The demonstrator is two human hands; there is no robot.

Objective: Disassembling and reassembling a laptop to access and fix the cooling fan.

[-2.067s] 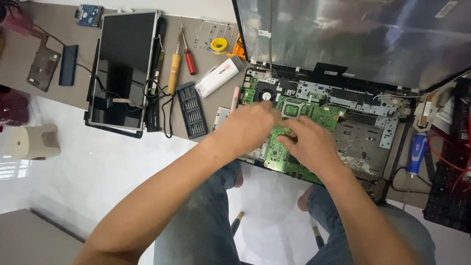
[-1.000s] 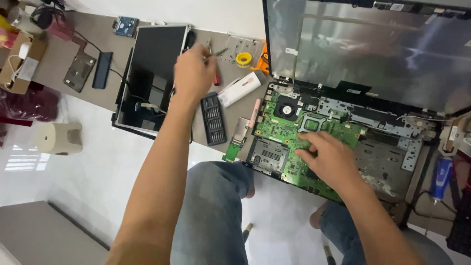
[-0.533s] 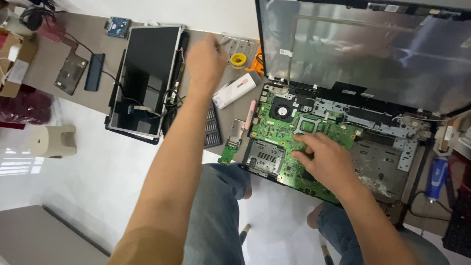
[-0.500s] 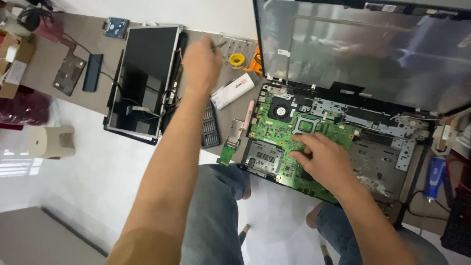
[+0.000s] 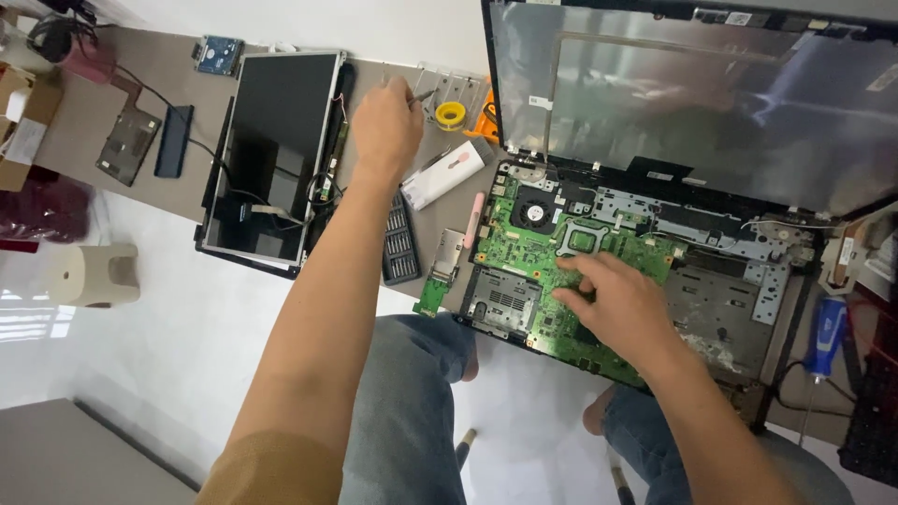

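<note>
An opened laptop lies in front of me with its green motherboard (image 5: 524, 248) and small fan (image 5: 535, 213) bare, and its lid (image 5: 692, 103) stands up behind. My right hand (image 5: 617, 304) rests flat on the motherboard with fingers spread, holding nothing. My left hand (image 5: 385, 122) is stretched out to the far side of the mat, fingers closed around a screwdriver (image 5: 426, 94); only its thin metal shaft shows past the fist. The hand is next to a yellow roll (image 5: 451, 115) and a white oblong device (image 5: 444, 173).
A loose screen panel (image 5: 271, 159) with cables lies to the left. A black bit case (image 5: 400, 243) and a small green card (image 5: 432, 295) sit beside the laptop. A blue-handled screwdriver (image 5: 823, 337) is at the right. A pale stool (image 5: 94, 276) stands on the floor.
My left hand left the motherboard, reached up to the tools beside the screen panel and closed on a screwdriver. My right hand stayed on the motherboard.
</note>
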